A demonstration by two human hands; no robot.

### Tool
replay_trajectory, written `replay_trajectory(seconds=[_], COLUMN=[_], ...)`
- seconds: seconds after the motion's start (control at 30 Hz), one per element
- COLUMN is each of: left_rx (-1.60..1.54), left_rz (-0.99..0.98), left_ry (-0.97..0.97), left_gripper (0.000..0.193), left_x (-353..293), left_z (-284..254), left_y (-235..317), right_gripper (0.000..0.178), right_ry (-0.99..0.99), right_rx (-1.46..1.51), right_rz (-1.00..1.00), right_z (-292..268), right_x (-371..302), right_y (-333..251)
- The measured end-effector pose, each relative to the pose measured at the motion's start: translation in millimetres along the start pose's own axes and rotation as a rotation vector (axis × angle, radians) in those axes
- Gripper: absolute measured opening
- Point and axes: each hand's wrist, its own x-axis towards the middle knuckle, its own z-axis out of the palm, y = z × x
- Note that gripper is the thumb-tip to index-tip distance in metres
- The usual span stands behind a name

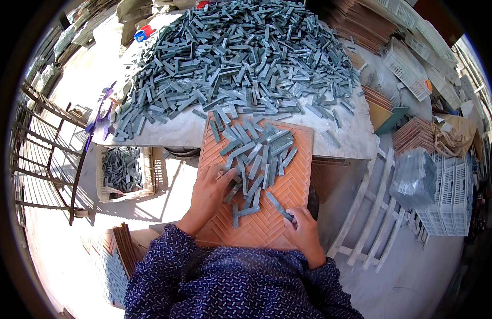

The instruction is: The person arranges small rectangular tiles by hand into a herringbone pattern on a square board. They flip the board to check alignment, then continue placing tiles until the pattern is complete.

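An orange-brown tray (217, 226) with herringbone grooves leans from the table edge down to my lap. Loose grey-green stone strips (255, 154) lie heaped on its upper and middle part. My right hand (303, 229), near the tray's lower right, pinches the end of one stone strip (279, 206) between thumb and fingers. On the tray's left side rests my left hand (209, 194), fingers stretched towards the heap and touching strips at its edge. Whether a strip sits under its fingertips I cannot tell. Bare grooves show along the tray's bottom and right side.
A big mound of strips (240, 53) covers the table (357, 125) ahead. Below its left side stands a crate (146, 178) of strips. Filled herringbone panels (114, 266) lean at lower left. A white slatted rack (368, 212) and white crates (448, 196) stand right.
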Motion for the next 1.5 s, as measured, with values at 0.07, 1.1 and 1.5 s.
replay_trajectory(seconds=[0.07, 1.1, 1.5], left_rx=[0.012, -1.402, -1.203], left_rz=[0.045, -0.931, -1.036], left_ry=[-0.022, 0.331, 0.626], left_gripper=[0.033, 0.024, 0.048], left_x=[9.3, -105.1, -146.1], left_z=[-0.6, -54.2, -63.0], left_y=[-10.2, -135.6, -174.0], right_gripper=[0.028, 0.016, 0.018], right_ry=[-0.027, -0.088, 0.023], right_rx=[-0.028, 0.44, 0.229], right_rz=[-0.015, 0.149, 0.023], right_z=[-0.5, 12.2, -18.7], right_x=[-2.2, 21.7, 72.1], right_y=[-5.1, -19.1, -2.2])
